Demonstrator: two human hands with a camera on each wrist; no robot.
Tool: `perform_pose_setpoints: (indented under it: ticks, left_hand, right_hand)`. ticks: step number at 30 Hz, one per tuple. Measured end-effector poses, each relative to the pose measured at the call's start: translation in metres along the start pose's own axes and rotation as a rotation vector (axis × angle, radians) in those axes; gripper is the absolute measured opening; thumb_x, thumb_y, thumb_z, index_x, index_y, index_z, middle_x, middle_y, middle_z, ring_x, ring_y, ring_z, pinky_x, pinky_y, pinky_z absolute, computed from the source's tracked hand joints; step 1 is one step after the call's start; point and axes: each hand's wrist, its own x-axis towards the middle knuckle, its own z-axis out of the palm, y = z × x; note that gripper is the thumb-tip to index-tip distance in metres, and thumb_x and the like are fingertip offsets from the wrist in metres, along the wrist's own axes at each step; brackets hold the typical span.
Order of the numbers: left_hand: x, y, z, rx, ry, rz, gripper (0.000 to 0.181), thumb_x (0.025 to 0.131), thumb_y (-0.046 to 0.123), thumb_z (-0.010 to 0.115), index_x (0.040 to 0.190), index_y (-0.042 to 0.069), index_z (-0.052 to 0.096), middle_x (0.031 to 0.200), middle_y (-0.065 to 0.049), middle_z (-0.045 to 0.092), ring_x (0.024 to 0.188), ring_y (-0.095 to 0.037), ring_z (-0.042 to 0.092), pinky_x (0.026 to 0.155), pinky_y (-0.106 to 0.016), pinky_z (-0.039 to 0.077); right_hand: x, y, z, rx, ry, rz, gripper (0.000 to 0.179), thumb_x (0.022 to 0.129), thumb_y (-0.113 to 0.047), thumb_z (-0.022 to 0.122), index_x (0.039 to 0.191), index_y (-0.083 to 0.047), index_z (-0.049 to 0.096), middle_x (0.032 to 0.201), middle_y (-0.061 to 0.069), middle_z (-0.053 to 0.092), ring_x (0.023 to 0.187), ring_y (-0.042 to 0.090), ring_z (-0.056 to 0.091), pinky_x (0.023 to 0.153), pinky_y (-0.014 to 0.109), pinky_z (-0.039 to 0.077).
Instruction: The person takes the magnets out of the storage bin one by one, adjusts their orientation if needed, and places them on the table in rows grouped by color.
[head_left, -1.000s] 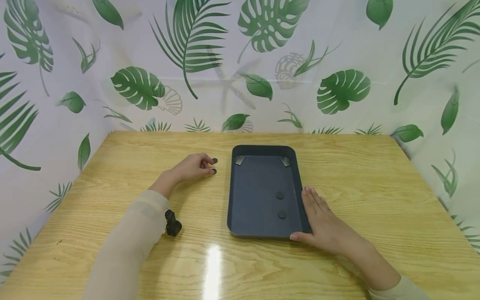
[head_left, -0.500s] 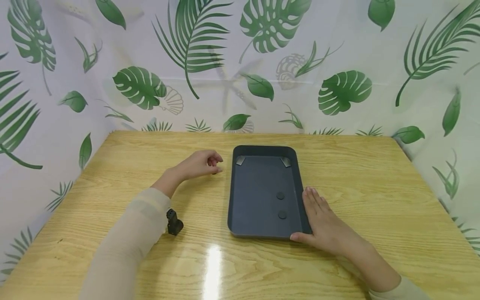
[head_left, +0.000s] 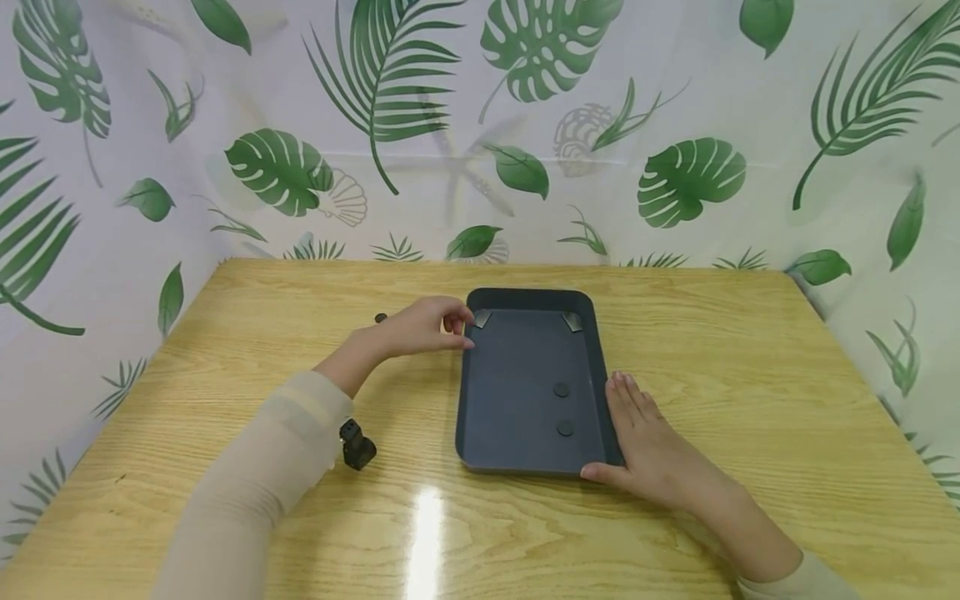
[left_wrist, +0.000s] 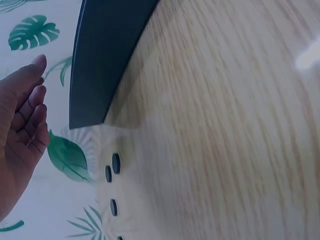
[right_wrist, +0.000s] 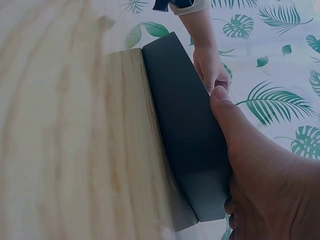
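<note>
My left hand (head_left: 427,325) hovers at the left rim of a dark grey rectangular tray (head_left: 468,400). Its fingers curve loosely, thumb apart from them, and the left wrist view shows nothing between. Flat along the tray's right wall lie the fingers of my right hand (head_left: 660,458), the thumb reaching round the near corner. Two small dark discs, one nearer (head_left: 565,427) and one farther (head_left: 561,390), lie inside the tray. Several more discs (left_wrist: 114,207) sit on the table left of it; in the head view my left hand hides most, though one disc (head_left: 381,317) shows behind the wrist.
Silvery pieces, a left one (head_left: 482,319) and a right one (head_left: 572,322), sit in the tray's far corners. A small black piece with holes in its end (head_left: 358,446) stands beside my left sleeve. Leaf-printed cloth (head_left: 420,192) borders the wooden table (head_left: 720,333).
My left hand has moved right, from beside two discs on the table to the tray's left rim. A disc behind its wrist has come into sight. My right hand has stayed put.
</note>
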Motion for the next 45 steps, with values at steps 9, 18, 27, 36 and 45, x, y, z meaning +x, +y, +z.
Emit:
perform_pose_setpoints:
  ticks: [9, 18, 27, 36, 45]
  left_hand:
    - [0.013, 0.015, 0.010, 0.005, -0.066, 0.091, 0.040, 0.088, 0.026, 0.068, 0.118, 0.001, 0.060, 0.094, -0.001, 0.060, 0.084, -0.013, 0.054, 0.078, -0.028, 0.047]
    - [0.019, 0.037, 0.018, -0.020, -0.130, 0.153, 0.040, 0.088, 0.025, 0.069, 0.118, 0.001, 0.060, 0.094, -0.001, 0.059, 0.084, -0.012, 0.053, 0.078, -0.027, 0.047]
    - [0.028, 0.053, 0.031, 0.005, -0.202, 0.219, 0.040, 0.088, 0.025, 0.069, 0.118, 0.002, 0.060, 0.093, 0.000, 0.060, 0.088, -0.012, 0.056, 0.085, -0.029, 0.047]
    - [0.034, 0.068, 0.047, 0.049, -0.311, 0.255, 0.040, 0.088, 0.027, 0.069, 0.120, 0.005, 0.060, 0.095, 0.001, 0.060, 0.087, -0.007, 0.056, 0.081, -0.021, 0.045]
    - [0.041, 0.075, 0.066, 0.075, -0.381, 0.309, 0.039, 0.089, 0.024, 0.068, 0.123, 0.005, 0.061, 0.110, -0.006, 0.061, 0.096, -0.009, 0.058, 0.081, -0.015, 0.045]
  right_hand:
    - [-0.001, 0.000, -0.001, -0.009, -0.003, -0.006, 0.108, 0.086, -0.061, 0.054, 0.148, 0.007, -0.002, 0.155, 0.026, -0.006, 0.144, 0.037, -0.008, 0.116, 0.044, -0.003]
    - [0.000, 0.000, -0.001, -0.005, -0.006, 0.002, 0.108, 0.086, -0.061, 0.054, 0.148, 0.007, -0.003, 0.155, 0.026, -0.006, 0.144, 0.036, -0.009, 0.116, 0.046, -0.001]
    - [0.000, 0.001, -0.002, -0.004, -0.009, 0.012, 0.109, 0.086, -0.062, 0.054, 0.148, 0.007, -0.002, 0.155, 0.025, -0.005, 0.144, 0.036, -0.007, 0.116, 0.047, 0.001]
    - [0.000, 0.000, -0.002, -0.004, -0.010, 0.017, 0.109, 0.085, -0.062, 0.055, 0.148, 0.007, -0.001, 0.155, 0.026, -0.004, 0.144, 0.037, -0.006, 0.116, 0.048, 0.002]
    - [0.000, -0.002, -0.003, 0.010, -0.017, 0.012, 0.108, 0.086, -0.061, 0.055, 0.148, 0.007, -0.001, 0.155, 0.025, -0.005, 0.144, 0.036, -0.007, 0.116, 0.048, 0.001]
